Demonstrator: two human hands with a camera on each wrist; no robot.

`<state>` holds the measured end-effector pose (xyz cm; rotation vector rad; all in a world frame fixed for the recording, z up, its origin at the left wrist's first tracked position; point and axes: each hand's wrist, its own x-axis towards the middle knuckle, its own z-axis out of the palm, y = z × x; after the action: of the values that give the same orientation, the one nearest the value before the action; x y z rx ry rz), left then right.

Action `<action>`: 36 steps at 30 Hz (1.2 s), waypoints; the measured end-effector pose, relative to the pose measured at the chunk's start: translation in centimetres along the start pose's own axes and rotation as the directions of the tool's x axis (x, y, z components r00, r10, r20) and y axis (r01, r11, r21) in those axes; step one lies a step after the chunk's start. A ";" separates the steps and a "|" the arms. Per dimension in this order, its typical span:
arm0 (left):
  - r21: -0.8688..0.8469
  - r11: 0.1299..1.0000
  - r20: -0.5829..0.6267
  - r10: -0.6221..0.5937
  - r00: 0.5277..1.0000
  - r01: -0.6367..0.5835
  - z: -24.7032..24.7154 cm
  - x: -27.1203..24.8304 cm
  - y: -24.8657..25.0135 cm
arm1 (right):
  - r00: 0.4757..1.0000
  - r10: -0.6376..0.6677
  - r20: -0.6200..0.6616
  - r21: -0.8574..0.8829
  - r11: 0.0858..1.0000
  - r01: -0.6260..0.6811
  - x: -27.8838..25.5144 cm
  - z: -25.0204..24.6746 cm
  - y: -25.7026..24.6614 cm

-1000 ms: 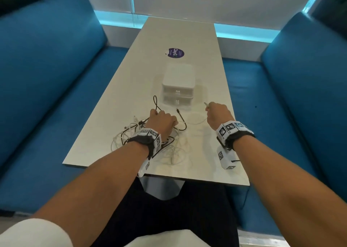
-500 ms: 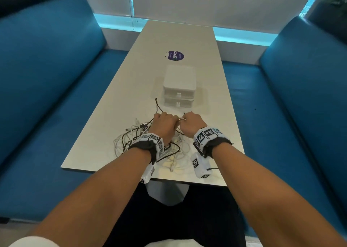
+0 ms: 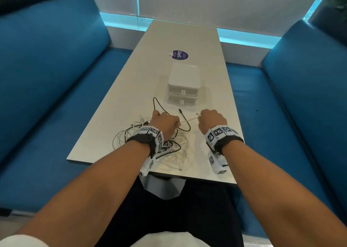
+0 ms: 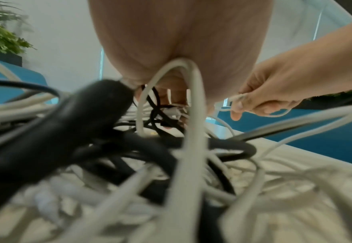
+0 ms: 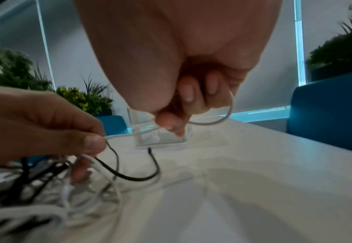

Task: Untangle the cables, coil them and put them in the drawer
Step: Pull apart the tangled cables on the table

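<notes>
The cables [image 3: 159, 145] lie in a messy pile of white and black loops on the tabletop [image 3: 131, 96], low in the middle of the head view, just in front of the small white drawer box [image 3: 183, 89]. Both drawers look closed.

The left hand [image 3: 165, 123] sits on top of the pile, its fingers [image 5: 89, 143] curled and pinching a thin white cable [image 3: 188, 120]. The right hand [image 3: 212, 120] pinches the same thin cable near its plug end, so a short piece runs straight between the two hands.

The cables look soft, light and bendy (they will flop and snag on each other). A good place to hold one is near its plug, I think, pulling slowly while the other hand keeps the pile down.

It is hard to tell how many cables there are. The left wrist view is blurry and crowded with loops, and the left arm hides part of the pile.
</notes>
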<state>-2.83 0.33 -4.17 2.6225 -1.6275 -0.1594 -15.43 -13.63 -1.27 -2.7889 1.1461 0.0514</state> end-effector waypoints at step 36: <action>-0.112 0.993 0.014 0.032 0.999 -0.030 -0.5 1.0 2.4 | 0.996 -0.077 -0.035 0.330 0.940 0.084 1.0 -0.4 0.3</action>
<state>-4.49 -1.60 -3.45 2.5180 -1.6132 -0.2631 -14.92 -14.61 -0.94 -2.5372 0.9421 -0.1647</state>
